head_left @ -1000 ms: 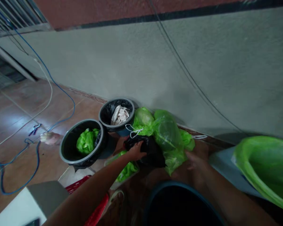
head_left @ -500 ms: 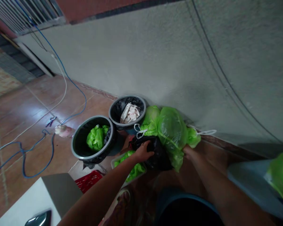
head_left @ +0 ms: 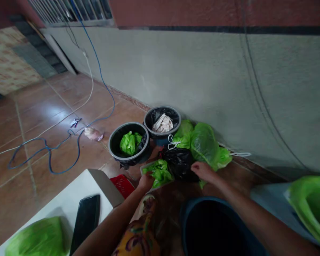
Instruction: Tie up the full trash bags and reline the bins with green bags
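Note:
My left hand is at the lower left edge of a pale tray filled with bright green plastic bags; its fingers are partly hidden among them. My right hand has its fingers curled together at the right side of a black plastic bag; what they hold, if anything, is too small to name. Behind the black bag, by the wall, lie a large full green bag and a smaller green one with white ties.
Two black-lined bins stand beyond the tray. Nearest me is a dark blue bin. A green-lined container is at right. A white table holds a phone and green bag. Cables lie on the floor.
My left hand has left the black bag and moved down to the tray. My right hand has let go of the big green bag and shifted to the black bag's side. The view has turned.

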Demonstrator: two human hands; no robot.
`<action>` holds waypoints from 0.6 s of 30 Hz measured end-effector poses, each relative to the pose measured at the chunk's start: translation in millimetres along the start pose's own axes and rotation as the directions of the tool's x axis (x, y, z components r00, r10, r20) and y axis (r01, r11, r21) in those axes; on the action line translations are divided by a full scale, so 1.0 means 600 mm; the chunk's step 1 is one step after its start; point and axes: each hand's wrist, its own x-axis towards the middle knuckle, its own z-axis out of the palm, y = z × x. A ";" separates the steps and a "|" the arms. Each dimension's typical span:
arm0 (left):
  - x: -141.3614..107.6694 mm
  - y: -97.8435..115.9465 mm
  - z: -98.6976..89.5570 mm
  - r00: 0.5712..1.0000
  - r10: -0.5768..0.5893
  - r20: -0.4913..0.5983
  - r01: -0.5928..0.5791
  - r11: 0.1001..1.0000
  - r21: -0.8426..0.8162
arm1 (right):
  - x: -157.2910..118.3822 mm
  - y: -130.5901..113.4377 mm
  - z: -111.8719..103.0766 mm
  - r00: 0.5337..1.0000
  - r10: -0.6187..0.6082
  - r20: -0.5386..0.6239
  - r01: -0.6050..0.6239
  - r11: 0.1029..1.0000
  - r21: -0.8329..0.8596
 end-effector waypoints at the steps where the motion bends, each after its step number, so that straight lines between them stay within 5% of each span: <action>1: -0.005 -0.007 0.007 1.000 -0.016 0.001 0.016 1.000 0.005 | 0.003 -0.045 0.024 0.999 -0.026 0.038 0.027 1.000 -0.016; 5: -0.007 -0.003 0.024 0.991 0.135 0.009 -0.135 0.985 0.112 | 0.012 -0.164 0.138 0.988 0.071 0.138 -0.044 0.981 -0.187; 9: 0.022 0.015 0.029 0.926 0.362 0.107 -0.377 0.894 0.241 | 0.016 -0.187 0.194 0.979 0.148 0.142 -0.117 0.972 -0.206; 12: 0.056 0.014 0.041 0.933 0.289 0.214 -0.347 0.882 0.319 | 0.012 -0.178 0.174 0.984 0.077 0.160 -0.050 0.985 -0.162; 14: 0.078 0.001 0.053 0.956 0.181 0.232 -0.250 0.916 0.314 | 0.002 -0.168 0.138 0.986 -0.017 0.168 0.002 0.996 0.093; 16: 0.095 -0.020 0.065 0.967 0.106 0.232 -0.165 0.954 0.251 | -0.016 -0.155 0.092 0.989 -0.062 0.131 -0.016 0.853 0.522; 18: 0.106 -0.042 0.074 0.968 0.075 0.239 -0.122 0.974 0.192 | -0.038 -0.136 0.039 1.000 0.005 0.029 -0.024 0.679 0.734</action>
